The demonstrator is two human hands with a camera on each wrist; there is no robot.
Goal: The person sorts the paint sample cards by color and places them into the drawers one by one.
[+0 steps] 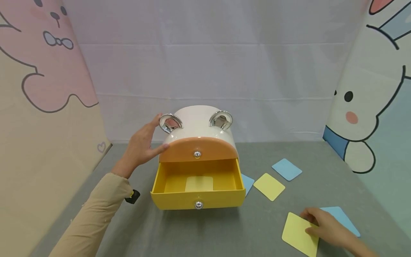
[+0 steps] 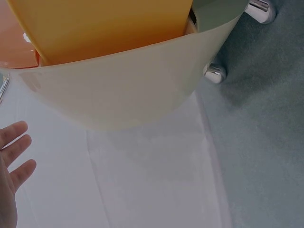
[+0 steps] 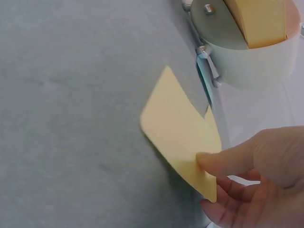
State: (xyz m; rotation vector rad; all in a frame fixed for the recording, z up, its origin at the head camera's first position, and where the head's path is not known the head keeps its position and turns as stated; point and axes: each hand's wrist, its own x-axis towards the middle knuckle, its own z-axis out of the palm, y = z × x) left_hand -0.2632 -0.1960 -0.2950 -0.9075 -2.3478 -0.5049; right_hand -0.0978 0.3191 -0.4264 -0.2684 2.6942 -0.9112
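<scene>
A white drawer box (image 1: 200, 123) with shiny silver ears stands on the grey cloth. Its orange upper drawer (image 1: 179, 150) is closed, while the yellow lower drawer (image 1: 224, 200) is pulled out with a pale yellow card (image 1: 199, 184) lying in it. My left hand (image 1: 142, 144) rests against the box's left side, thumb by the orange front; in the left wrist view its fingers (image 2: 21, 147) are spread. At the front right, my right hand (image 1: 327, 226) pinches another yellow card (image 1: 298, 233) between thumb and fingers. In the right wrist view that card (image 3: 175, 128) is tilted over the cloth.
A blue card (image 1: 341, 219) lies just behind my right hand. Farther back are a yellow card (image 1: 269, 186) and a blue card (image 1: 287, 169). One more blue card (image 1: 247, 182) is partly hidden by the drawer. A pale curtain (image 1: 257, 71) hangs behind.
</scene>
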